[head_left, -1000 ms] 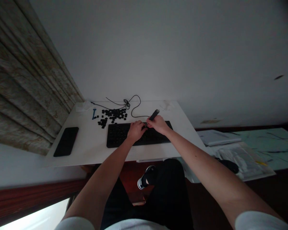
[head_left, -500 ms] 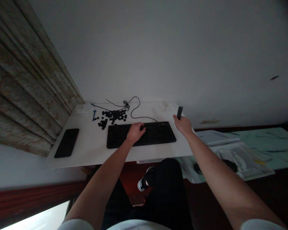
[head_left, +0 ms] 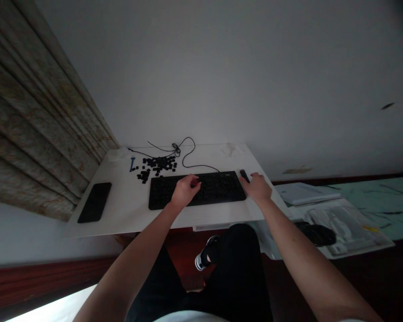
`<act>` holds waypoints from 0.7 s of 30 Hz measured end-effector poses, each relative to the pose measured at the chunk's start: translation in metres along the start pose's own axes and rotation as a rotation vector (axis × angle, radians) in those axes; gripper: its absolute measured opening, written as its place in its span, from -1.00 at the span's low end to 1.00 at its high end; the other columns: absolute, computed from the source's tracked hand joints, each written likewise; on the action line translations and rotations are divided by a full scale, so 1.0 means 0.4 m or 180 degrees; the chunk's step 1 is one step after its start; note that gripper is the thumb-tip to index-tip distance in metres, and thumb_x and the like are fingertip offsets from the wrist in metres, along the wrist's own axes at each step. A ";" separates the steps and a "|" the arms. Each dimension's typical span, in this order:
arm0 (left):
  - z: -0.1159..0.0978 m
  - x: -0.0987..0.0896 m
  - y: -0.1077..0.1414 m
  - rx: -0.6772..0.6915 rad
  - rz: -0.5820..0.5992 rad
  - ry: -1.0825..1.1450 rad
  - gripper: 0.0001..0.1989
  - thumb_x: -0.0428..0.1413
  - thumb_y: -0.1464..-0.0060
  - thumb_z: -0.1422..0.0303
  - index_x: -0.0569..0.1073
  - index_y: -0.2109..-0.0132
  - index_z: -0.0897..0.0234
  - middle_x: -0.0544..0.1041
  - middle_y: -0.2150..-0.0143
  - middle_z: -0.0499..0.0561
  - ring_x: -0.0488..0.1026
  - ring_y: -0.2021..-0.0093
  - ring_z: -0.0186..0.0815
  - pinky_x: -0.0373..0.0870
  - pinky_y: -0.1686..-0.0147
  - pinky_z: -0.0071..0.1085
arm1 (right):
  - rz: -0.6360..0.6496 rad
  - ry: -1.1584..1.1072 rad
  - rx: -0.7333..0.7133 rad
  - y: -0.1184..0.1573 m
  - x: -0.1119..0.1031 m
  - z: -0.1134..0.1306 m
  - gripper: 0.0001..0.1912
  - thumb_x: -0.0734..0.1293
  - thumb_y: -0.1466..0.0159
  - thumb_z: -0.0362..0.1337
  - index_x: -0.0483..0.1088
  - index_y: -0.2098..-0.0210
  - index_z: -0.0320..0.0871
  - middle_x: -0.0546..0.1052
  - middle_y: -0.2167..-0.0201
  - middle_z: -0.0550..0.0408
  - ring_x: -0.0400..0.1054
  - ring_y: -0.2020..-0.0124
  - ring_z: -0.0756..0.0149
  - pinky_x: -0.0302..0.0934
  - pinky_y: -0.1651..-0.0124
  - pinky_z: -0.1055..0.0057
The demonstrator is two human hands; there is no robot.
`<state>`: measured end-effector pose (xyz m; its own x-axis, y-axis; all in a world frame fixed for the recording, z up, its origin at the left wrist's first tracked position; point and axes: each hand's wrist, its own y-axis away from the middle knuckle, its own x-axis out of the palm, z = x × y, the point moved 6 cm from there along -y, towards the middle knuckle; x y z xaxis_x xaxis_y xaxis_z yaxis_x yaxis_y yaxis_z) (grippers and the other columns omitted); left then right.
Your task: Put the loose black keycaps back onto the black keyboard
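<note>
Toward the left of the white surface (head_left: 127,197), a black phone (head_left: 94,202) lies flat near the edge, with a small blue tool (head_left: 132,164) and a heap of black keycaps (head_left: 156,167) farther off, close to a looped black cable (head_left: 184,152). Across the middle sits a black keyboard (head_left: 197,191), the left hand (head_left: 185,192) curled on its keys; whether it pinches anything, I cannot tell. At the keyboard's right end, the right hand (head_left: 258,188) lies open and released, its fingers just beside a small dark tool (head_left: 244,175).

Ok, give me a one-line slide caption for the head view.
Left hand on a black keyboard, right hand beside a small black tool, loose keycaps nearby.
</note>
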<state>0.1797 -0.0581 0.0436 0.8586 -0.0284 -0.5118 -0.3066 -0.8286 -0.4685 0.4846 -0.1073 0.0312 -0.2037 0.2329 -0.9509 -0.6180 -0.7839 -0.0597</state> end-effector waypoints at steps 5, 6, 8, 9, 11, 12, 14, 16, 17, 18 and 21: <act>-0.048 -0.016 0.024 0.0232 0.0063 -0.0093 -0.84 0.18 -0.16 0.37 0.52 0.10 0.27 0.60 0.26 0.04 0.56 0.27 -0.30 0.54 0.15 -0.32 | 0.0733 -0.2388 -0.0993 0.128 0.012 0.181 -0.64 0.31 -0.25 -0.04 0.50 0.13 -0.17 0.59 0.24 -0.07 0.49 0.25 0.18 0.38 0.18 0.26; -0.056 -0.017 0.028 0.0284 0.0084 -0.0138 -0.83 0.17 -0.17 0.36 0.52 0.08 0.27 0.60 0.25 0.05 0.56 0.25 -0.28 0.54 0.13 -0.31 | 0.1091 -0.2925 -0.0991 0.163 0.027 0.216 -0.63 0.33 -0.24 -0.03 0.51 0.11 -0.16 0.60 0.25 -0.05 0.49 0.30 0.21 0.39 0.25 0.28; -0.066 -0.017 0.038 0.0366 0.0133 -0.0245 -0.82 0.15 -0.19 0.36 0.52 0.06 0.26 0.60 0.23 0.06 0.56 0.20 -0.26 0.54 0.09 -0.28 | 0.1538 -0.3631 -0.0922 0.228 0.047 0.270 -0.62 0.39 -0.18 -0.06 0.53 0.11 -0.15 0.61 0.26 -0.03 0.50 0.30 0.24 0.40 0.27 0.30; -0.070 -0.017 0.042 0.0400 0.0161 -0.0308 -0.82 0.14 -0.20 0.37 0.52 0.05 0.26 0.60 0.21 0.07 0.56 0.18 -0.25 0.53 0.08 -0.27 | 0.1703 -0.3850 -0.0877 0.255 0.055 0.289 -0.63 0.41 -0.16 -0.06 0.55 0.13 -0.15 0.62 0.27 -0.02 0.50 0.29 0.24 0.41 0.26 0.30; -0.076 -0.018 0.052 0.0481 0.0212 -0.0447 -0.80 0.12 -0.22 0.38 0.51 0.02 0.27 0.60 0.18 0.09 0.55 0.12 -0.22 0.52 0.04 -0.25 | 0.1915 -0.4140 -0.0779 0.294 0.065 0.311 -0.64 0.44 -0.13 -0.07 0.57 0.16 -0.13 0.62 0.28 0.02 0.50 0.27 0.24 0.42 0.24 0.30; -0.079 -0.017 0.056 0.0535 0.0232 -0.0519 -0.78 0.11 -0.22 0.39 0.50 0.00 0.27 0.59 0.15 0.11 0.54 0.09 -0.20 0.52 0.03 -0.24 | 0.1979 -0.4244 -0.0717 0.307 0.069 0.315 -0.65 0.44 -0.12 -0.07 0.58 0.17 -0.13 0.62 0.29 0.04 0.50 0.27 0.25 0.43 0.24 0.30; -0.086 -0.016 0.065 0.0655 0.0249 -0.0646 -0.73 0.09 -0.25 0.38 0.48 -0.07 0.29 0.58 0.11 0.15 0.52 0.05 -0.17 0.51 0.01 -0.21 | 0.2022 -0.4404 -0.0563 0.318 0.074 0.313 -0.65 0.46 -0.10 -0.06 0.58 0.19 -0.13 0.62 0.33 0.06 0.50 0.29 0.25 0.43 0.26 0.30; -0.093 -0.012 0.072 0.0772 0.0279 -0.0729 -0.70 0.06 -0.27 0.37 0.46 -0.11 0.30 0.58 0.09 0.18 0.51 0.05 -0.16 0.51 0.01 -0.19 | 0.2025 -0.4478 -0.0422 0.320 0.078 0.305 -0.64 0.48 -0.07 -0.05 0.58 0.22 -0.14 0.61 0.37 0.07 0.49 0.33 0.26 0.43 0.30 0.31; -0.095 -0.009 0.075 0.0820 0.0302 -0.0752 -0.69 0.05 -0.28 0.36 0.46 -0.12 0.30 0.58 0.09 0.18 0.51 0.05 -0.16 0.51 0.01 -0.19 | 0.2015 -0.4489 -0.0367 0.319 0.079 0.301 -0.64 0.49 -0.06 -0.04 0.58 0.25 -0.15 0.60 0.40 0.07 0.48 0.36 0.27 0.43 0.33 0.32; -0.098 -0.006 0.076 0.0857 0.0328 -0.0757 -0.69 0.04 -0.29 0.35 0.46 -0.12 0.30 0.58 0.10 0.17 0.52 0.06 -0.16 0.51 0.01 -0.18 | 0.1992 -0.4490 -0.0320 0.317 0.079 0.297 -0.64 0.49 -0.05 -0.02 0.58 0.29 -0.15 0.59 0.43 0.07 0.47 0.38 0.28 0.42 0.35 0.32; -0.101 0.002 0.077 0.0885 0.0371 -0.0633 -0.69 0.03 -0.30 0.32 0.47 -0.11 0.29 0.58 0.12 0.16 0.52 0.08 -0.17 0.51 0.02 -0.16 | 0.1904 -0.4516 -0.0190 0.312 0.074 0.286 -0.62 0.49 -0.03 0.02 0.57 0.36 -0.17 0.56 0.48 0.07 0.43 0.44 0.31 0.41 0.40 0.35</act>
<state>0.1875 -0.1064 0.0580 0.7229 0.0182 -0.6907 -0.5213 -0.6416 -0.5626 0.3148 -0.1326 0.0304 -0.9553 0.1975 0.2200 -0.1623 -0.9723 0.1682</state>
